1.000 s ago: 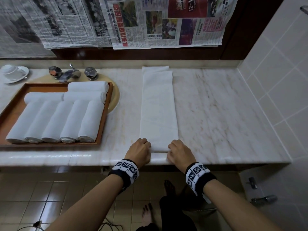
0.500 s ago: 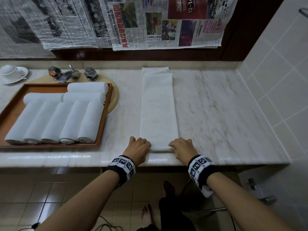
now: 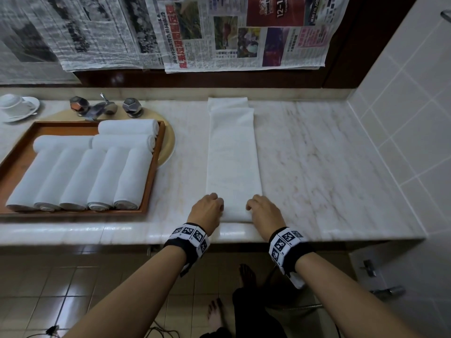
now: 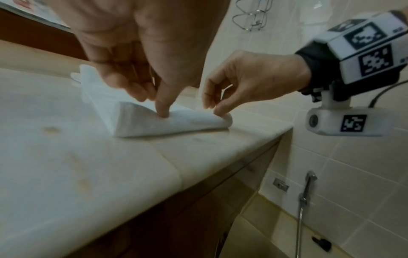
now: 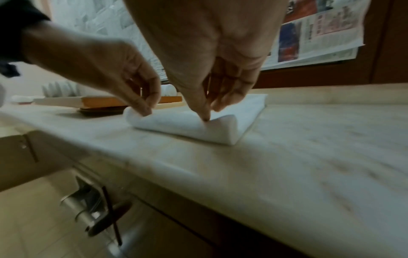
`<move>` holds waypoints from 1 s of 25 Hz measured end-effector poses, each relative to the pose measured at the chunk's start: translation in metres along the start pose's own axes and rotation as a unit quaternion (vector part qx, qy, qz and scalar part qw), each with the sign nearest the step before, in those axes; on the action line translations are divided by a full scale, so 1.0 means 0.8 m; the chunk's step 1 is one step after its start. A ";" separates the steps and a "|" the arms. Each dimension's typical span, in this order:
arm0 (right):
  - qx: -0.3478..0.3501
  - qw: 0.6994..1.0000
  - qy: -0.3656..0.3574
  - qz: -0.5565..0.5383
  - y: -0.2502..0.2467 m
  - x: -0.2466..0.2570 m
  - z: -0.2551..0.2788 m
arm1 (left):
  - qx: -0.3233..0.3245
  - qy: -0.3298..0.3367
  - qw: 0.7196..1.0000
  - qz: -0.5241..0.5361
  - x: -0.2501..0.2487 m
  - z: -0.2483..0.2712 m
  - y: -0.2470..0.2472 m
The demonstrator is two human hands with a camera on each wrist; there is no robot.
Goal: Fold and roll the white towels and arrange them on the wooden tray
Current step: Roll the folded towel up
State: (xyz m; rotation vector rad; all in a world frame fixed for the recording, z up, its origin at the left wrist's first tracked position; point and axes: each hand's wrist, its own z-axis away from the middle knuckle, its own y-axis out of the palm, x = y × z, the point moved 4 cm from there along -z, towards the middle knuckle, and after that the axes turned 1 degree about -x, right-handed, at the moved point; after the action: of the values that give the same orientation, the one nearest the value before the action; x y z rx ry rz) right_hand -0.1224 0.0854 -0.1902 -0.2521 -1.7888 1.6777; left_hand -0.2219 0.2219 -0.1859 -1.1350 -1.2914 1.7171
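A folded white towel [image 3: 233,162] lies as a long strip on the marble table [image 3: 317,167], running from 12 to 6 o'clock. At its 6 o'clock end, the left hand [image 3: 207,211] and right hand [image 3: 264,212] curl their fingers [image 4: 163,104] onto the rolled-over edge, pinching it. At 9 o'clock, the wooden tray [image 3: 152,172] holds rolled towels [image 3: 80,176].

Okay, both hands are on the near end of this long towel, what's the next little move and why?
Probably roll the near end further away from you, evenly with both hands: the left hand and right hand hold only a first small curl of the folded towel, and the rest lies flat on the counter.
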 end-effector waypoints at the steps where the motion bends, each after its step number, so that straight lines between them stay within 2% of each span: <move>1: -0.001 1.000 -0.012 0.004 0.004 0.007 0.004 | -0.007 0.002 1.000 0.014 -0.003 0.003 0.004; 5: -0.036 0.999 -0.027 -0.021 0.011 0.012 0.023 | -0.045 0.022 0.998 0.029 -0.012 0.025 0.013; 8: -0.027 0.998 -0.055 0.013 0.014 0.010 0.016 | -0.047 0.063 0.997 -0.026 -0.015 0.022 0.015; 11: -0.007 0.998 -0.059 0.027 0.011 0.005 0.005 | -0.038 0.075 0.994 -0.072 -0.012 0.010 0.014; 15: 0.082 0.993 -0.036 0.073 0.006 -0.001 0.001 | 0.001 0.071 0.991 -0.115 -0.004 0.010 0.013; 17: 0.112 0.992 -0.009 0.048 0.000 -0.006 0.003 | 0.020 0.072 0.991 -0.113 0.003 0.011 0.013; 21: 0.112 0.992 0.040 -0.049 -0.010 -0.012 0.005 | 0.025 0.061 0.995 -0.069 0.005 0.014 0.006; 23: 0.105 0.992 0.057 -0.044 -0.011 -0.013 0.001 | 0.037 0.043 0.996 -0.073 0.001 0.011 0.001; 25: 0.074 0.996 0.047 0.005 -0.010 -0.008 -0.003 | 0.029 0.020 0.997 -0.074 -0.001 0.005 -0.002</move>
State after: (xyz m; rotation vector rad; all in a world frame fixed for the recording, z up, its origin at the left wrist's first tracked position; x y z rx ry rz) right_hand -0.1136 0.0823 -0.1848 -0.2702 -1.5889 1.7674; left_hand -0.2253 0.2200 -0.1840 -1.0095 -1.2601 1.6056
